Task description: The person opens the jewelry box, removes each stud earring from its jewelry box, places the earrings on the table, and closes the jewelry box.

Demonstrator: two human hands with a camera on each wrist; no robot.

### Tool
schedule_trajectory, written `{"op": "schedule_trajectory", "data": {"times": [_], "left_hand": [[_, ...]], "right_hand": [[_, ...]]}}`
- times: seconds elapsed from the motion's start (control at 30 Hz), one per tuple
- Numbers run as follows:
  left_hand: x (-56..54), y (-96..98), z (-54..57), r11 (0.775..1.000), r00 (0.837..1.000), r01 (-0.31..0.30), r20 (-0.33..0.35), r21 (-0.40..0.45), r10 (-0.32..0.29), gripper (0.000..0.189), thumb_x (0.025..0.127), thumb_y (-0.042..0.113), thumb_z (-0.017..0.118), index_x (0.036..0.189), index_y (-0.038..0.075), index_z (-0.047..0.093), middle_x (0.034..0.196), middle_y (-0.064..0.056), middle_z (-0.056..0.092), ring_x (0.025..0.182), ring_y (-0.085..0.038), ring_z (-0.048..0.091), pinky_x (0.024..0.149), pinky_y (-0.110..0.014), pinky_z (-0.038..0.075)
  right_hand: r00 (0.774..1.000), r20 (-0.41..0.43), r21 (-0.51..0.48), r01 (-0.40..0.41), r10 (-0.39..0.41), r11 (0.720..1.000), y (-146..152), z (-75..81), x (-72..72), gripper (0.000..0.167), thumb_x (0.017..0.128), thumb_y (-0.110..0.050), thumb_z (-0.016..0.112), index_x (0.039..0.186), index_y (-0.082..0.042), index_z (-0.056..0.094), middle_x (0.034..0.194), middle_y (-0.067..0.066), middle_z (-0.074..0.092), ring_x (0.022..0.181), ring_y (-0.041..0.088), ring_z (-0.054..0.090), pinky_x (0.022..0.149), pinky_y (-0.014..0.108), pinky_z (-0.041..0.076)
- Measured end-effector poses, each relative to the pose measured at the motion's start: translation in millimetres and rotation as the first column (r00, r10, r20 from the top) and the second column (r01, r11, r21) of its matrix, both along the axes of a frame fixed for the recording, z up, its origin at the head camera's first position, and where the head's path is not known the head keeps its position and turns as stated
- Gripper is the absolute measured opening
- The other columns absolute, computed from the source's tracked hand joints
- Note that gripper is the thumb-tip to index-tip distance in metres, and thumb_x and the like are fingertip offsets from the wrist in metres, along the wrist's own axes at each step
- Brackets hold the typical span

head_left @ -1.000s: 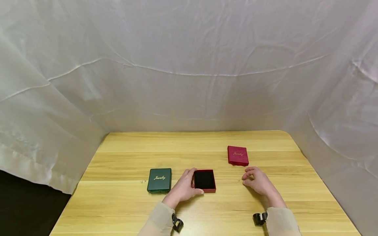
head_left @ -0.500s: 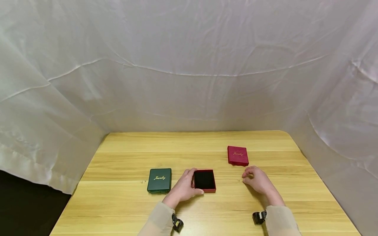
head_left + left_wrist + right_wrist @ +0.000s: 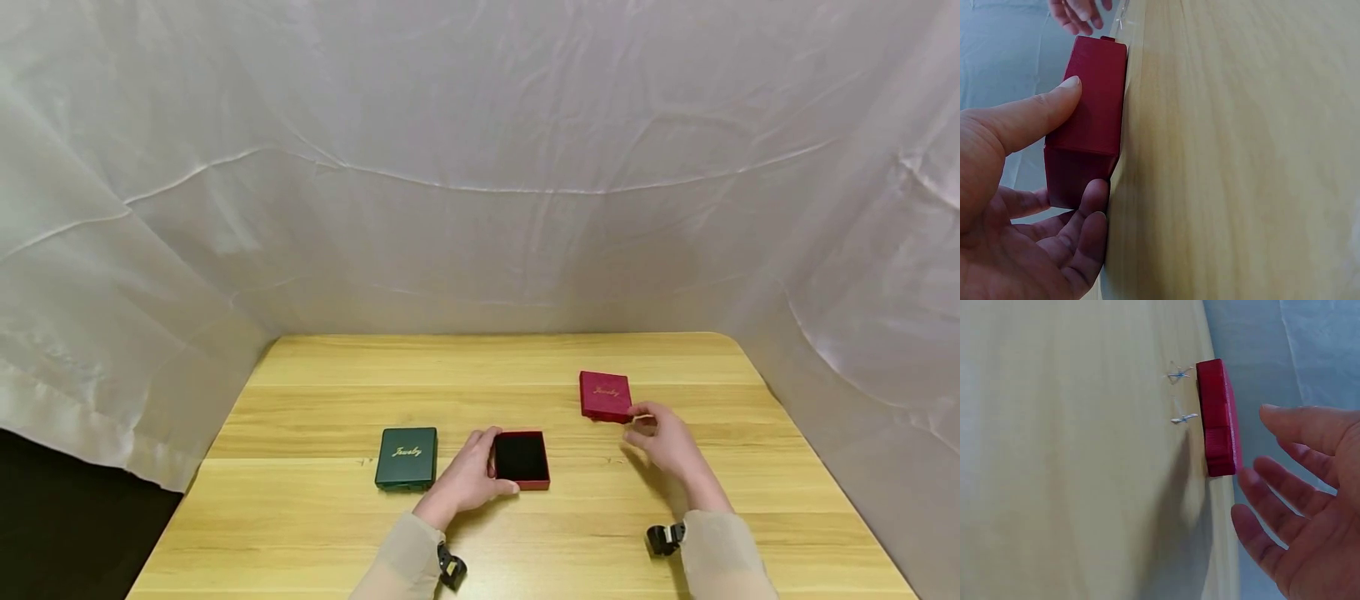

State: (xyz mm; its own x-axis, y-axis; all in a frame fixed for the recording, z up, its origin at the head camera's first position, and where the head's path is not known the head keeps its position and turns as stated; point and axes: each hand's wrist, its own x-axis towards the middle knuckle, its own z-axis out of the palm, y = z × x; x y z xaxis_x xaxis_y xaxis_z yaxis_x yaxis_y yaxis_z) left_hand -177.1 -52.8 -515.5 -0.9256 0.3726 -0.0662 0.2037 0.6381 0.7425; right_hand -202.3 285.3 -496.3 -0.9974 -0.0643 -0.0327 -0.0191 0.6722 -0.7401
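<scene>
A red jewelry box base (image 3: 522, 461) with a black lining lies uncovered at the front middle of the table. My left hand (image 3: 467, 479) grips it, the thumb on its near side and the fingers at its left and back. Further back to the right is the crimson box lid (image 3: 606, 394), gold lettering on top. Fingertips of my right hand (image 3: 663, 437) are right at its near right corner, thumb and fingers spread apart in the right wrist view. Two small silvery earrings (image 3: 1180, 375) lie on the wood near the lid.
A green jewelry box (image 3: 407, 457) with gold lettering sits left of my left hand. The wooden table (image 3: 337, 367) ends at a pale cloth backdrop (image 3: 480, 208) behind and on both sides.
My right hand has moved slightly forward and to the right, up to the corner of the crimson lid. My left hand and the red box base have stayed in place.
</scene>
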Motion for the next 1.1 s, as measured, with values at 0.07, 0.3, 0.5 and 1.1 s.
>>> {"op": "schedule_trajectory", "data": {"times": [0.07,0.3,0.5,1.1], "left_hand": [[-0.1,0.2,0.1,1.000,1.000,0.000,0.001,-0.003,0.000,0.090,0.077,0.032,0.086,0.148,0.004,0.038,0.117,-0.006,0.045,0.073,-0.011,0.048,0.072,-0.033,0.042],[-0.1,0.5,1.1,1.000,1.000,0.003,0.002,0.007,-0.003,0.088,0.077,0.031,0.086,0.147,0.004,0.039,0.114,-0.005,0.045,0.073,-0.011,0.048,0.072,-0.032,0.041],[-0.2,0.0,-0.4,1.000,1.000,0.005,0.010,0.016,-0.005,0.089,0.077,0.031,0.085,0.148,0.004,0.038,0.114,-0.004,0.045,0.071,-0.009,0.048,0.068,-0.030,0.042],[-0.8,-1.6,-2.7,1.000,1.000,0.013,0.009,0.014,-0.013,0.089,0.078,0.033,0.084,0.149,0.005,0.037,0.108,-0.001,0.044,0.069,-0.008,0.047,0.071,-0.030,0.040]], "right_hand": [[1.000,-0.020,0.002,0.003,-0.003,1.000,2,0.8,-6.4,0.050,0.088,-0.006,0.071,0.131,0.007,0.049,0.130,0.030,0.049,0.116,0.049,0.052,0.093,0.058,0.045],[0.999,-0.039,0.084,-0.030,0.033,0.996,8,1.9,-30.3,0.080,0.080,-0.009,0.080,0.144,0.008,0.035,0.142,0.035,0.036,0.123,0.052,0.042,0.098,0.064,0.035],[0.997,0.009,0.116,-0.076,0.076,0.990,8,2.3,-46.9,0.100,0.074,-0.013,0.086,0.149,0.010,0.024,0.144,0.038,0.030,0.128,0.053,0.037,0.102,0.065,0.031],[0.991,0.068,0.064,-0.117,0.112,0.991,3,-6.6,-68.3,0.107,0.072,-0.009,0.087,0.152,0.007,0.017,0.146,0.035,0.030,0.123,0.048,0.042,0.103,0.060,0.034]]}}
